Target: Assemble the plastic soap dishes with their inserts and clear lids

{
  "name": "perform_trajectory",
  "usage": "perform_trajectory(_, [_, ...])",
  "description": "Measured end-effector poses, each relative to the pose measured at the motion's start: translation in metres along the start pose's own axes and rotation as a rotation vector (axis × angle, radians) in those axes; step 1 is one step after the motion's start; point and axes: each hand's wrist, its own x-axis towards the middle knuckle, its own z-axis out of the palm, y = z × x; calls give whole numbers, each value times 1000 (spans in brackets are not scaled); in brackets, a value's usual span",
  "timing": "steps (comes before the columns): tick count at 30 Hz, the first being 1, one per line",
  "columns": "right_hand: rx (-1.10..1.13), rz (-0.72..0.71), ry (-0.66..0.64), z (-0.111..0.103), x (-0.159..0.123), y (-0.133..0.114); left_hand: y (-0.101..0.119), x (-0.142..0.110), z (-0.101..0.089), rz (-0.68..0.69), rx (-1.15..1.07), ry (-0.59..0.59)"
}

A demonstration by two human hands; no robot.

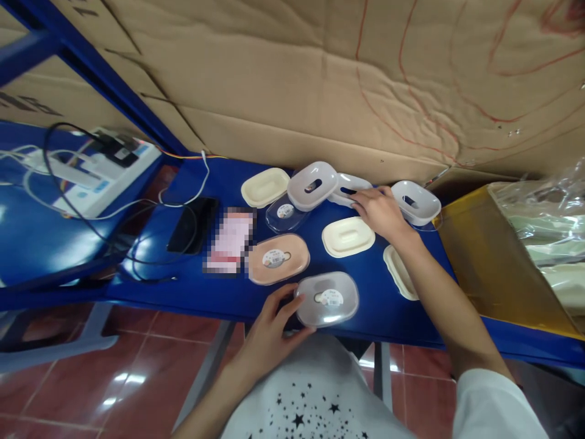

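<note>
My left hand (pixel 278 329) grips the left end of a grey soap dish (pixel 338 283) with a clear lid and a round label, at the bench's front edge. Farther back, my right hand (pixel 381 210) has its fingers closed over the right end of a pale grey soap dish part (pixel 345 184). Left of that lies a grey dish (pixel 304 183) with an oval slot, partly over a clear lid (pixel 278 218). Another grey dish (pixel 418 204) stands just right of my right hand. Between my hands rests a cream tray (pixel 340 238).
A lidded peach soap dish (pixel 292 250), a cream tray (pixel 262 189) and a cream piece (pixel 400 274) partly behind my right forearm lie on the blue bench. Phones (pixel 192 228), cables and a power strip (pixel 105 177) are left. An open carton (pixel 479 244) stands right; cardboard rises behind.
</note>
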Motion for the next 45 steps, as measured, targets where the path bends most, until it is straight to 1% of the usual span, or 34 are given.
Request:
perform_trajectory(3, [47, -18, 101, -12, -32, 7, -1, 0, -4, 0, -6, -12])
perform_trajectory(5, [92, -46, 141, -20, -56, 8, -3, 4, -5, 30, -22, -21])
perform_trajectory(7, [132, -82, 142, -24, -77, 6, -6, 9, -5, 60, -39, -27])
perform_trajectory(10, [158, -143, 111, -21, -95, -4, -9, 15, -4, 79, -58, -28])
perform_trajectory(14, [137, -217, 80, -11, -105, -14, -11, 17, -4, 62, -73, -44])
perform_trajectory(19, [50, -285, 82, -9, -113, -18, -9, 15, -5, 54, -74, -58])
perform_trajectory(22, [-9, -306, 50, -6, -116, -22, -10, 16, -5, 66, -60, -47])
perform_trajectory(26, [-65, -313, 66, -2, -117, -25, -9, 18, -5, 58, -43, -35])
perform_trajectory(29, [-49, -275, 104, -6, -122, -22, 0, 20, 0, 35, 12, -7])
perform_trajectory(31, [-13, -218, 140, -13, -130, -18, 10, 22, 6, 14, 69, 51])
perform_trajectory(34, [3, -123, 209, -27, -152, -12, 26, 33, 22, 12, 147, 140])
perform_trajectory(37, [6, -29, 285, -40, -180, -13, 36, 55, 38, 42, 205, 170])
perform_trajectory(39, [21, 23, 313, -46, -201, -21, 38, 75, 45, 31, 216, 170])
perform_trajectory(41, [44, 50, 316, -48, -221, -36, 38, 94, 47, -2, 188, 138])
perform_trajectory(43, [71, 48, 292, -46, -239, -55, 38, 105, 43, -20, 96, 93])
perform_trajectory(45, [96, 32, 247, -39, -251, -77, 39, 106, 34, -5, -23, 57])
